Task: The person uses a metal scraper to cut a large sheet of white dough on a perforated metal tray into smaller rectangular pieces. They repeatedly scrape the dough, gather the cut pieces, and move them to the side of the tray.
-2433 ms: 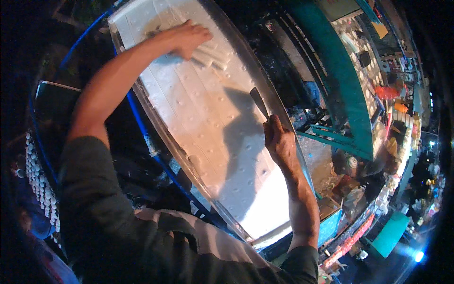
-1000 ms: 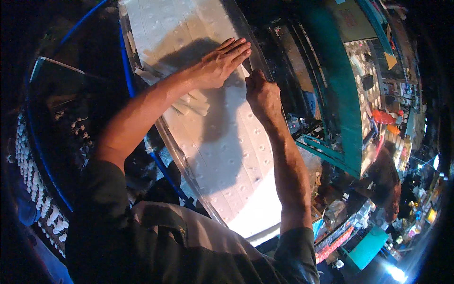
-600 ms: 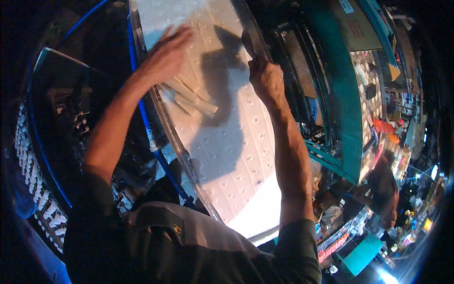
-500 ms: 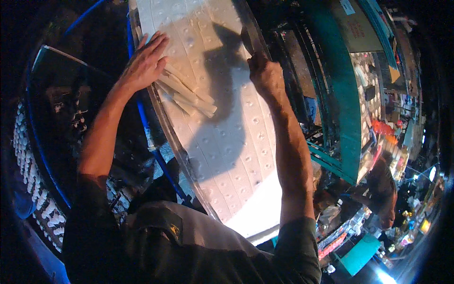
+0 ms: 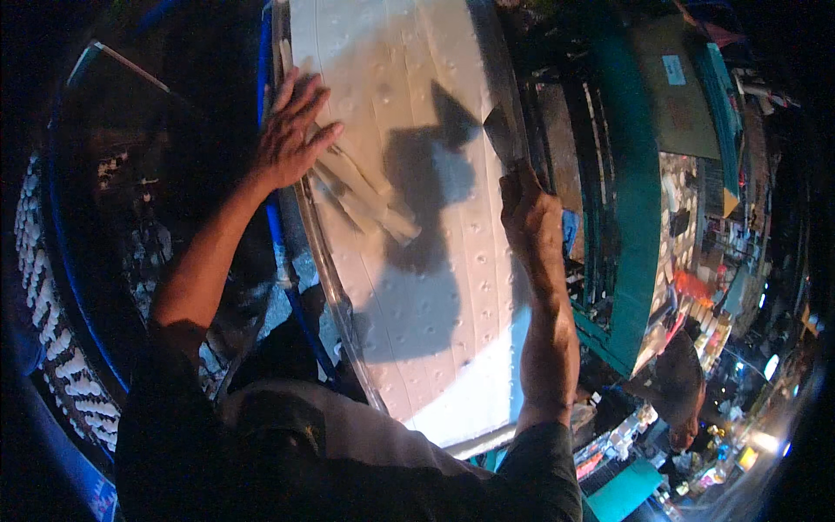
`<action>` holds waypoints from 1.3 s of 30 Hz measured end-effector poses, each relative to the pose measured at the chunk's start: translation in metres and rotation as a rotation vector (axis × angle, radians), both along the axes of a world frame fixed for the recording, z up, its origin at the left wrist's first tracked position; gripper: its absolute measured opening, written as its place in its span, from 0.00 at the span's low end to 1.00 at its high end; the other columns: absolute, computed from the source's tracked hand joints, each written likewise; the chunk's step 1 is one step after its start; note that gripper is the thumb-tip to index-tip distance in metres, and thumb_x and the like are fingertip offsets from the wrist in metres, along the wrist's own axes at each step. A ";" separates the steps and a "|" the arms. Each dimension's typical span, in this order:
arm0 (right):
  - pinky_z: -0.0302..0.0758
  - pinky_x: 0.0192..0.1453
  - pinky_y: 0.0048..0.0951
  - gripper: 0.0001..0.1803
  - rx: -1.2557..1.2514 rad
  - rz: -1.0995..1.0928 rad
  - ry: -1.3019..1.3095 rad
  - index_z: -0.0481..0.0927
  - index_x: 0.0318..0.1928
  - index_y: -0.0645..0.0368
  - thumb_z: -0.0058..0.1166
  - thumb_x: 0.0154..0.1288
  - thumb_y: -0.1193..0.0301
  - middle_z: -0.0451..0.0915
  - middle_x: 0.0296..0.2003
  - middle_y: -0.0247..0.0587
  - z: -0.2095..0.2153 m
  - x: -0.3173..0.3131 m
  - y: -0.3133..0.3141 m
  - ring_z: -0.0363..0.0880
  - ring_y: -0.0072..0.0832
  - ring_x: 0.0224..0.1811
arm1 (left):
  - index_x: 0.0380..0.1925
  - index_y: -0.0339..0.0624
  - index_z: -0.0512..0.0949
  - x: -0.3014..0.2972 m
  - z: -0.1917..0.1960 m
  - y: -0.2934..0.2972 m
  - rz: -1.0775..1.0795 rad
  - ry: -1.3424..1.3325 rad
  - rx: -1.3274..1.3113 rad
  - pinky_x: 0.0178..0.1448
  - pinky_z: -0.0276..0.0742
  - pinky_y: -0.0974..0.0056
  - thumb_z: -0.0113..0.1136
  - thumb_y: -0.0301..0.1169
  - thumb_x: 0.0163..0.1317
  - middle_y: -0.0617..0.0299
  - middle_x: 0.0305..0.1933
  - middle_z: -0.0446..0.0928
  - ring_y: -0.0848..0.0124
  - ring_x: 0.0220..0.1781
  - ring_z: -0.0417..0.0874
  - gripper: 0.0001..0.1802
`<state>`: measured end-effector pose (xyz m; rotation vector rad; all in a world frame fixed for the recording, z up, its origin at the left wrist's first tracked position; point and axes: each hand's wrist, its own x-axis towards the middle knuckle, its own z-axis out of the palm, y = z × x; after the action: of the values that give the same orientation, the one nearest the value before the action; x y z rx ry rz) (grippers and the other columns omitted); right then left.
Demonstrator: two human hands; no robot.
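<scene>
A large white slab with rows of small dimples fills a long metal tray. My left hand rests flat on the tray's left rim, fingers spread, touching several cut white strips that lie loose on the slab. My right hand is closed around the handle of a flat metal scraper, whose blade stands at the slab's right edge. The hand and blade cast a dark shadow across the slab.
A teal counter with stacked goods runs along the right. Dark shelving and a blue tube frame sit on the left. Lit stalls and a person's head show at the lower right.
My left hand slid from the middle of the slab to its left rim, dragging the cut strips along. My right hand with the scraper stayed at the right edge.
</scene>
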<state>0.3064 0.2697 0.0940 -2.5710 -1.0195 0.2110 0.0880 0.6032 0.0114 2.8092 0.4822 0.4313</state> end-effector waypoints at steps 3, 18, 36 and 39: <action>0.80 0.35 0.53 0.12 -0.088 0.078 0.007 0.82 0.51 0.59 0.56 0.72 0.68 0.84 0.34 0.64 0.030 -0.012 -0.006 0.85 0.61 0.37 | 0.67 0.35 0.74 0.008 -0.004 -0.011 0.162 0.034 -0.019 0.85 0.50 0.51 0.55 0.55 0.73 0.47 0.78 0.64 0.49 0.84 0.52 0.37; 0.82 0.46 0.52 0.14 0.059 0.126 0.035 0.82 0.53 0.59 0.60 0.69 0.69 0.85 0.40 0.62 -0.006 0.006 0.015 0.85 0.60 0.46 | 0.66 0.42 0.77 0.002 -0.005 -0.003 0.095 -0.017 -0.017 0.83 0.55 0.50 0.59 0.56 0.70 0.47 0.77 0.66 0.49 0.83 0.57 0.34; 0.81 0.34 0.47 0.13 -0.012 0.218 0.026 0.85 0.49 0.60 0.58 0.72 0.64 0.84 0.31 0.61 -0.046 0.108 0.068 0.87 0.56 0.36 | 0.65 0.43 0.78 0.008 -0.001 -0.009 0.076 0.000 -0.004 0.82 0.57 0.48 0.63 0.57 0.67 0.46 0.77 0.65 0.48 0.82 0.59 0.35; 0.81 0.34 0.46 0.14 0.046 0.259 -0.053 0.86 0.47 0.60 0.58 0.72 0.63 0.85 0.31 0.60 -0.057 0.109 0.079 0.87 0.56 0.35 | 0.65 0.43 0.78 0.008 -0.001 -0.006 0.077 -0.014 -0.009 0.82 0.57 0.48 0.63 0.57 0.67 0.46 0.77 0.65 0.47 0.82 0.59 0.35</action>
<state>0.4157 0.3490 0.0369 -2.4099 -1.3611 0.1846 0.0962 0.5969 0.0104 2.7845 0.5891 0.4626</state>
